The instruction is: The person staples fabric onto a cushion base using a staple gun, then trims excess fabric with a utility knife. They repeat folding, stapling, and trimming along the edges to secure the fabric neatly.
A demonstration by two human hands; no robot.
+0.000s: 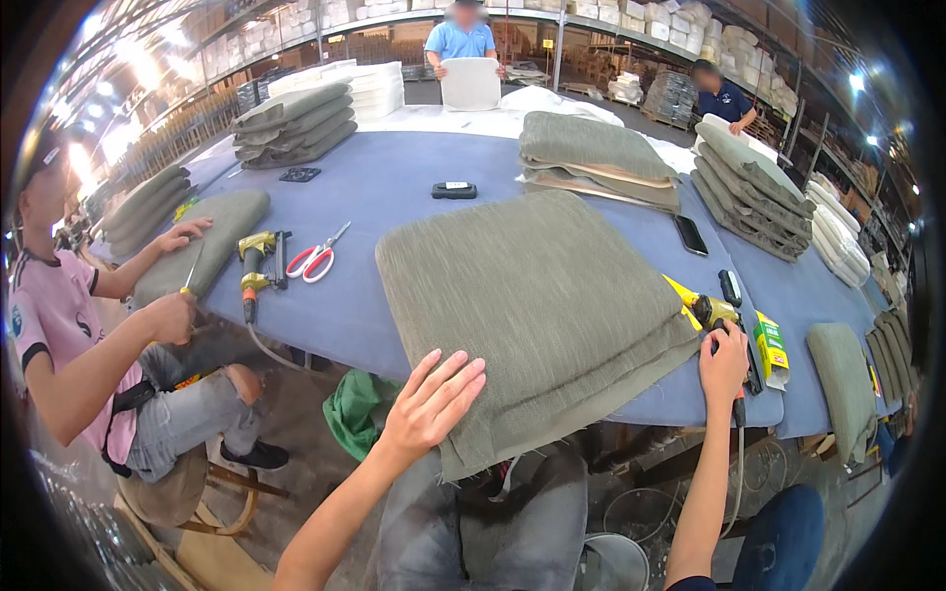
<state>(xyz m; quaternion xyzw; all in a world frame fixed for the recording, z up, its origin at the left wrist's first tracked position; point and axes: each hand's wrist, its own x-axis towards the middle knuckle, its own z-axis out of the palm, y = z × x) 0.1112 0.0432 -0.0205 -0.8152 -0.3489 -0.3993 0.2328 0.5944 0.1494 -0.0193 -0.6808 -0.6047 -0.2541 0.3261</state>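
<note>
A grey-green fabric-covered cushion [532,286] lies in front of me on the blue-covered table, its loose, frayed fabric edge hanging over the near side. My left hand [434,404] rests on the cushion's near left corner, fingers stretched out and holding nothing. At the cushion's right corner, my right hand [724,357] is closed around a yellow and black air staple gun [716,311], which lies on the table. A hose [736,473] runs down from its orange fitting. Beside the gun stand a yellow and green box [772,347] and a small black object [730,288].
Left of the cushion are red-handled scissors [313,260] and a second staple gun [258,264]. A co-worker in pink [89,315] works on another cushion [212,236] with a screwdriver-like tool. Stacked covered pads [596,158] and a phone [691,234] lie beyond. Two people stand farther back.
</note>
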